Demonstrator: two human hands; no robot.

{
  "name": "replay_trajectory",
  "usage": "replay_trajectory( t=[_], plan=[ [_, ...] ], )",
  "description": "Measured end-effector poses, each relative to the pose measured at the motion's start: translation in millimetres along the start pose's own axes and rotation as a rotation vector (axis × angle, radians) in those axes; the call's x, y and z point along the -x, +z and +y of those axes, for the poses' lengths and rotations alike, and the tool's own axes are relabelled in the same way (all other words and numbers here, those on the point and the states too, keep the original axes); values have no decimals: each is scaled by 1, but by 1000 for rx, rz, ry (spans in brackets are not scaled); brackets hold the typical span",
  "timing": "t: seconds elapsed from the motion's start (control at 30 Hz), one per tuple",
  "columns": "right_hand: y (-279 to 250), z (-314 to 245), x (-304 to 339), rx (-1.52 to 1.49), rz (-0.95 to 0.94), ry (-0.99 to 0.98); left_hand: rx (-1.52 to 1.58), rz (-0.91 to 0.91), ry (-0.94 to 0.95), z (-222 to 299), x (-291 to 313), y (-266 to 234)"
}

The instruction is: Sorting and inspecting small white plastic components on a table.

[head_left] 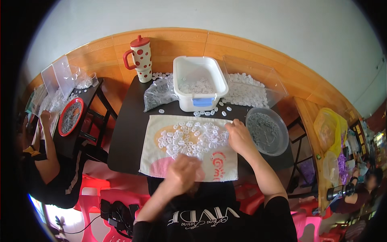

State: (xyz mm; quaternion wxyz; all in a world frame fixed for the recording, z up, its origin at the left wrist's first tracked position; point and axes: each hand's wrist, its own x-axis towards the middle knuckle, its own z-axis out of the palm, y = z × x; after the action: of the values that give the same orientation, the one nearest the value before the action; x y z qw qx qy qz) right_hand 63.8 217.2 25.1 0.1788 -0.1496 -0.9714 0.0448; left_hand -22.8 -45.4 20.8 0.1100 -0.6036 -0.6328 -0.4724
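One red-lettered cloth [230, 171] beneath left grip [182, 174] and right grip [240, 136], both closures unclear.

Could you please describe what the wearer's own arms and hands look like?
Short black sleeves leave the forearms bare. The left hand, motion-blurred, and the right hand appear ungloved; no watch or bracelet shows. The black shirt carries white lettering.

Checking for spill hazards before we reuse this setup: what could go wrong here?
Tugging the cloth could scatter the loose white pieces heaped on it.

The right hand works close to the clear round tub; a sideways swing might knock it.

Stray pieces beside the white bin could get brushed away.
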Motion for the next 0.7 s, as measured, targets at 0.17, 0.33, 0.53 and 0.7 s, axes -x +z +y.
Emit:
replay_trajectory(
  t=[0.17,0.33,0.53,0.7],
  plan=[
    [9,12,-19,126,-64,79,-291,52,-216,-61,-19,-58],
    [17,11,-29,70,-82,75,-430,-39,-329,-130,-19,-79],
    [3,-7,-36,18,107,137,-555,-170,-401,-144,-24,-68],
    [0,-38,-44,-182,389,-151,-640,-194,-414,-147,-20,-60]
  ],
)
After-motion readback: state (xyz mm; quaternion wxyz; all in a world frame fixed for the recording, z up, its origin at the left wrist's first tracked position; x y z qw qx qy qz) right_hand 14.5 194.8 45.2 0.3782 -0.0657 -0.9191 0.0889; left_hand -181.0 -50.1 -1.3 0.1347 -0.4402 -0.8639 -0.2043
